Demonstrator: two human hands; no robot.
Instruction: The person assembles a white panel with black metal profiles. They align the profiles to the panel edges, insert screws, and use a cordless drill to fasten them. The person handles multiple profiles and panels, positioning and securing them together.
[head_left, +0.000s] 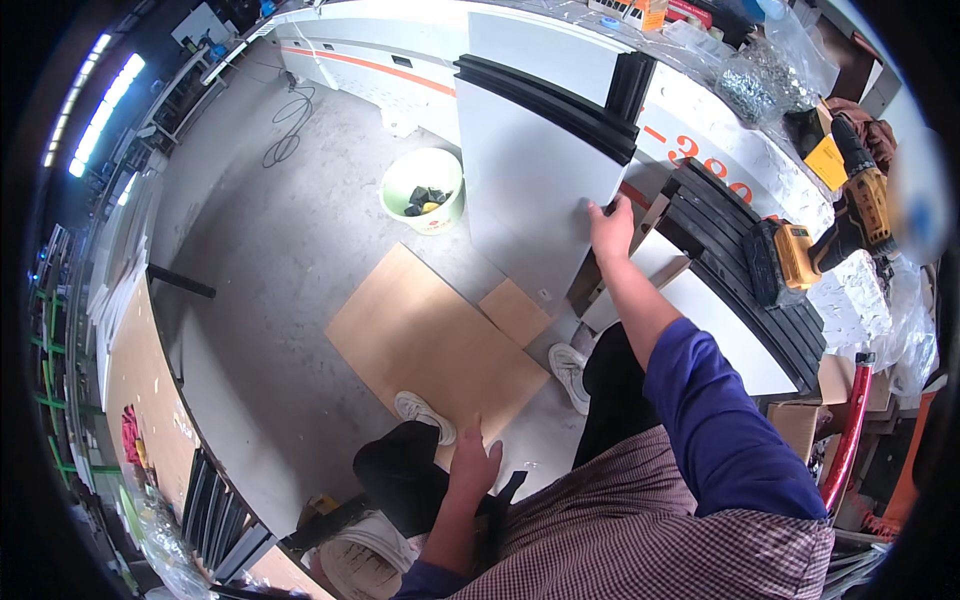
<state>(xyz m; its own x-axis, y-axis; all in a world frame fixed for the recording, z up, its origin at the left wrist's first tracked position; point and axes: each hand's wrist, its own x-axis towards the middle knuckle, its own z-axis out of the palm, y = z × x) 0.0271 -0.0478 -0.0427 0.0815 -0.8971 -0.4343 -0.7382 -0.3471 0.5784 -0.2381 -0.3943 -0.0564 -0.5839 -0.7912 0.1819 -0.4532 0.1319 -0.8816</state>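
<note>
A flat grey panel stands upright in front of me, leaning by the white machine, with a black ribbed profile along its top edge. My right hand grips the panel's right edge, its fingers partly hidden there. Low in the middle, my left hand hangs above my lap with nothing in it, thumb apart from the fingers. Beyond it a tan board lies on the floor under my left shoe.
A pale green bucket with black pieces stands left of the panel. To the right, a yellow-and-black cordless drill stands on stacked black profiles. A wooden-topped table curves along the left. A red tube stands at right.
</note>
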